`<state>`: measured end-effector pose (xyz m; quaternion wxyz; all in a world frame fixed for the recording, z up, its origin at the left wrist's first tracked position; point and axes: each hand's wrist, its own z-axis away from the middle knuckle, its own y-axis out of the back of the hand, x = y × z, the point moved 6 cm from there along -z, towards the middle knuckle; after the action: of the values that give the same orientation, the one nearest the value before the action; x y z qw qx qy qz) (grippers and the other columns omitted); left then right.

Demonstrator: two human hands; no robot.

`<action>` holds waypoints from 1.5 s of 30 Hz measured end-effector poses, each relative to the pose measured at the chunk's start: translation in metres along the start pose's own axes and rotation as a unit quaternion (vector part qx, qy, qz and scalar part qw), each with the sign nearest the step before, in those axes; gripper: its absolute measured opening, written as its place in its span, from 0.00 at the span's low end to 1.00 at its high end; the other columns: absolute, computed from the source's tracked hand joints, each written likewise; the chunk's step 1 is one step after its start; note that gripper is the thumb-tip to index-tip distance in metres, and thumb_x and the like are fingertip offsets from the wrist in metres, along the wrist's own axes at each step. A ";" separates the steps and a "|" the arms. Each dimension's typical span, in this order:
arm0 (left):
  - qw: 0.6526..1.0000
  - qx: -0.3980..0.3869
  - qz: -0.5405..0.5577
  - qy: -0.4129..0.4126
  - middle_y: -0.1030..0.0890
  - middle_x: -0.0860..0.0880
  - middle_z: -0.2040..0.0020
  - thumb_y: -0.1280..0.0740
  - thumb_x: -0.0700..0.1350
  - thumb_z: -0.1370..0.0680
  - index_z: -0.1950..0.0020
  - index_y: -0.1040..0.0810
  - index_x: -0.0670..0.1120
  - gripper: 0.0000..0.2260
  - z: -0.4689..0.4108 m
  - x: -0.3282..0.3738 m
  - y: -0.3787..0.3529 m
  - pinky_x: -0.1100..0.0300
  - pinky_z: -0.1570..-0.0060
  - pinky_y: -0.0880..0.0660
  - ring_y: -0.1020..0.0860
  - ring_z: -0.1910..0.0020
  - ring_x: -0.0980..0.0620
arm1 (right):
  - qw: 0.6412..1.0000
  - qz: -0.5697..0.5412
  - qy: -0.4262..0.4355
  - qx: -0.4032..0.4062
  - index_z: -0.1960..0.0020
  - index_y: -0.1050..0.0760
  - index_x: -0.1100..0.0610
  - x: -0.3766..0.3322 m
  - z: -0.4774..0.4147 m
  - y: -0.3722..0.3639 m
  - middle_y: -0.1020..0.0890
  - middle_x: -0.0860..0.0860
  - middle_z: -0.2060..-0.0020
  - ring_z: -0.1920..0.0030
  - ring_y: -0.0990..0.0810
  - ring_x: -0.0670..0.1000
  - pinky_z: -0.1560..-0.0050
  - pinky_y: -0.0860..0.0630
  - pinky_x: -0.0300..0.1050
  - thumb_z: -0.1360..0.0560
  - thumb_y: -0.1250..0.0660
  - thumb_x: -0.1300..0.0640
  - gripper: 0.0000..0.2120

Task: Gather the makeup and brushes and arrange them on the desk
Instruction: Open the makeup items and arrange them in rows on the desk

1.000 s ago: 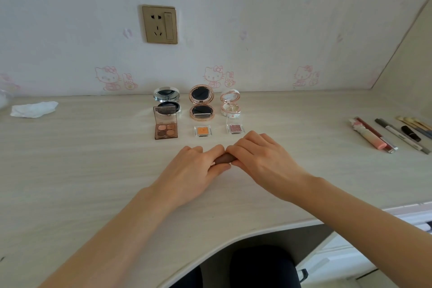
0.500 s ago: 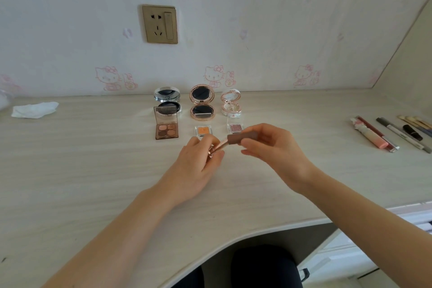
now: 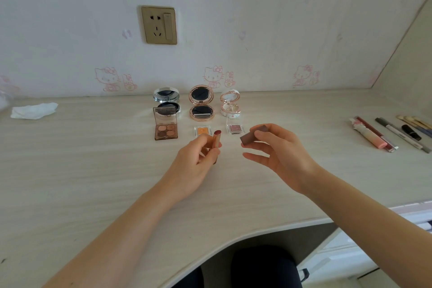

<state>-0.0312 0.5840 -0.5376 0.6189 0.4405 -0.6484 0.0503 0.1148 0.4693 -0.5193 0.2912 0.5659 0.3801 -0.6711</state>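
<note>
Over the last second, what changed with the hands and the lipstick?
Both hands rose off the desk and drew apart: the right hand pulled the cap off to the right, while the left hand kept the lipstick, its red tip now bared. The compacts and the pink tube stayed put.

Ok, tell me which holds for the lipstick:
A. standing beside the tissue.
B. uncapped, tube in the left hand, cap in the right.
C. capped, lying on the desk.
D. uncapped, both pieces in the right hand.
B: the left hand grips the lipstick tube with its red tip bare, while the right hand pinches the brown cap, clear of the tube.
</note>
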 end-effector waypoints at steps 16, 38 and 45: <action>0.998 0.050 -0.033 -0.011 0.17 0.55 0.66 0.23 0.46 0.33 0.62 0.20 0.48 0.07 -0.036 0.034 -0.020 0.60 0.57 0.23 0.19 0.64 0.59 | 0.961 0.265 0.076 0.024 0.43 0.27 0.57 -0.017 -0.010 0.029 0.15 0.50 0.57 0.53 0.16 0.48 0.55 0.18 0.48 0.25 0.35 0.66 0.12; 0.962 0.121 -0.240 0.050 0.20 0.48 0.61 0.27 0.49 0.30 0.60 0.25 0.46 0.10 -0.214 0.026 -0.079 0.54 0.59 0.24 0.23 0.60 0.44 | 0.900 0.396 0.138 0.120 0.36 0.29 0.53 -0.022 -0.145 0.101 0.21 0.47 0.51 0.53 0.21 0.46 0.62 0.29 0.31 0.25 0.35 0.62 0.17; 0.964 0.103 -0.232 0.075 0.22 0.46 0.63 0.25 0.47 0.30 0.63 0.28 0.45 0.13 -0.223 0.008 -0.085 0.55 0.60 0.27 0.23 0.60 0.44 | 0.882 0.432 0.154 0.108 0.42 0.26 0.56 -0.014 -0.163 0.100 0.20 0.49 0.53 0.54 0.20 0.49 0.56 0.27 0.38 0.26 0.33 0.61 0.13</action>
<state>0.1930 0.6645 -0.5205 0.6119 0.6349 -0.4717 0.0047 0.2871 0.5513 -0.5353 0.4275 0.7980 0.0633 -0.4200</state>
